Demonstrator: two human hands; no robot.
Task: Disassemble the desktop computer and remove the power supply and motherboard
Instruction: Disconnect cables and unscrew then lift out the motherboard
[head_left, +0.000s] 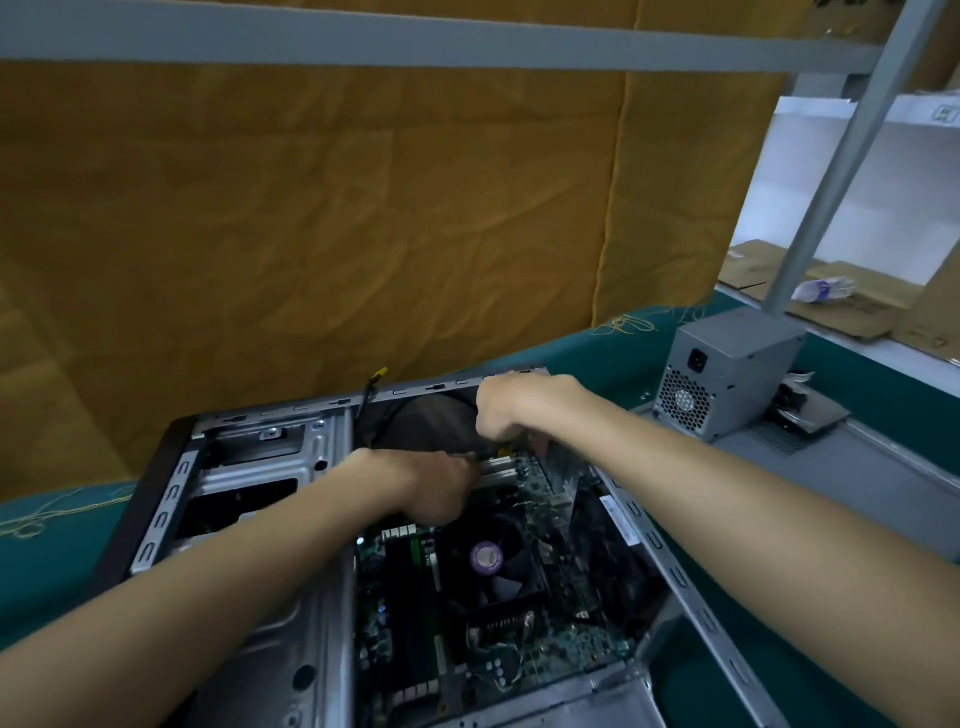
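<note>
Both hands, left hand (436, 488) and right hand (511, 410), reach inside the open computer case (322, 597). Their grip looks curled, but I cannot tell on what. The power supply (727, 379) stands apart.

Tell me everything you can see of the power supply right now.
The power supply is a grey metal box, already out of the computer case. It stands upright at the far right on a grey metal panel that lies on the green cloth. The near face shows a black power socket above a honeycomb fan grille. Neither hand touches it. Cables lie beside it on the right.
</note>
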